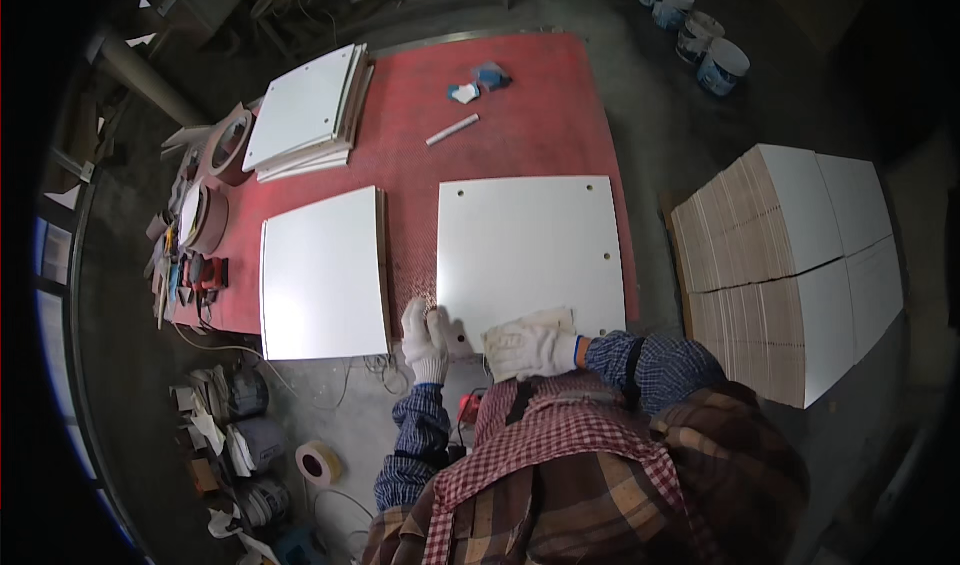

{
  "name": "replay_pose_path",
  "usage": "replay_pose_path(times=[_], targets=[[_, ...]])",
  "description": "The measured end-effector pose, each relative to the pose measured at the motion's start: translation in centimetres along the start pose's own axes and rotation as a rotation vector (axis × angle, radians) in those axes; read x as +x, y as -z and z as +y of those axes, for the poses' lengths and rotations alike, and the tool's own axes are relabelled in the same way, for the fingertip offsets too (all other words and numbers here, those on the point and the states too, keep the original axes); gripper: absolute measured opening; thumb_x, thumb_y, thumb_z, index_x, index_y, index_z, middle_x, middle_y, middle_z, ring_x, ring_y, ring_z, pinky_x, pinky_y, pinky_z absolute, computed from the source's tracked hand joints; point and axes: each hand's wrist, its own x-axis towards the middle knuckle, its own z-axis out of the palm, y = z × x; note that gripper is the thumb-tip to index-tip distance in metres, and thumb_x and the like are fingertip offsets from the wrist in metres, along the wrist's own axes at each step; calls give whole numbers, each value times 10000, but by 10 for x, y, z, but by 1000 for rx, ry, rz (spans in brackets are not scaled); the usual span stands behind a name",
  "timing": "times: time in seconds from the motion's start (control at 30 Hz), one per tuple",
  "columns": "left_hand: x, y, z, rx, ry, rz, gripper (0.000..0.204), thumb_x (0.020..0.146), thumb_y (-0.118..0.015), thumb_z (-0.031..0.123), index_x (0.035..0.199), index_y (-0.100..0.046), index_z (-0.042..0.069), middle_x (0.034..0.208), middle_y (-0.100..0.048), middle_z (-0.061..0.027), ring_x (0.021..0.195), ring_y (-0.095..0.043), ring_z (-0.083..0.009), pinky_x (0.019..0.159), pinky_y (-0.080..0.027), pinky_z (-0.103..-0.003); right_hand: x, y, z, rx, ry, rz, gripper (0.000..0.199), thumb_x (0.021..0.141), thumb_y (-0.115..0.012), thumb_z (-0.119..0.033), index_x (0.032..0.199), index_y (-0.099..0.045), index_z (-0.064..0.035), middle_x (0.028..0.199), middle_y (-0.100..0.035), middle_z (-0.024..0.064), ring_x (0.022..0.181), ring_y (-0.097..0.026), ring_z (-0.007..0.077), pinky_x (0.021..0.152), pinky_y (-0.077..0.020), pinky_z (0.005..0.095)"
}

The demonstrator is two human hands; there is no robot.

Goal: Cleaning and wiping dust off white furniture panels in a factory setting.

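A white square panel (530,250) with small drilled holes lies on the red worktable (520,130) right in front of me. My left hand (424,340), in a white knit glove, sits at the panel's near left corner with the fingers curled against its edge. My right hand (530,350), also gloved, presses flat on a pale cloth or paper piece (540,320) at the panel's near edge. To the left lies a small stack of white panels (322,270).
Another stack of white panels (305,115) sits at the table's far left, with tape rolls (225,145) and tools (195,270) along the left edge. A white stick (452,130) and blue-white scraps (478,83) lie farther back. Tall panel stacks (790,265) stand at right; buckets (700,35) behind.
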Motion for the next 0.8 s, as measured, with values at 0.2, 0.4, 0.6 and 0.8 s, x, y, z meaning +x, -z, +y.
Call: replay_pose_path(times=[0.2,0.4,0.6,0.8], targets=[[-4,-8,-3,50,68,-122,413,1049,-522,332,1351,-548,52,1390,-546,-201,1192,-610,-379,963,-537,-440,-143,51,-13,-46,-316,133,513,977,-571,-364,1433,-564,-130,1538,-494,56,1444,-411,223,1248,-254,413],[-1,-32,-5,98,17,-138,425,1038,-534,319,1353,-539,34,1450,-493,-227,1270,-538,-404,1063,-465,-454,-202,71,-3,-208,-1178,679,491,986,-463,-191,1462,-530,-93,1521,-487,131,1450,-386,322,1229,-252,413],[7,-50,-16,363,-157,-288,522,998,-520,298,1445,-429,44,1527,-393,-227,1397,-400,-403,1195,-274,-506,-81,62,-31,-285,-614,338,480,932,-573,-363,1350,-563,-128,1481,-489,122,1433,-396,326,1215,-225,512],[20,-45,-11,284,-227,-369,570,950,-499,235,1449,-378,-13,1494,-381,-258,1425,-341,-426,1207,-202,-554,-81,75,66,-286,-851,347,560,948,-562,-401,1449,-502,-160,1518,-448,106,1472,-304,326,1232,-166,523]])
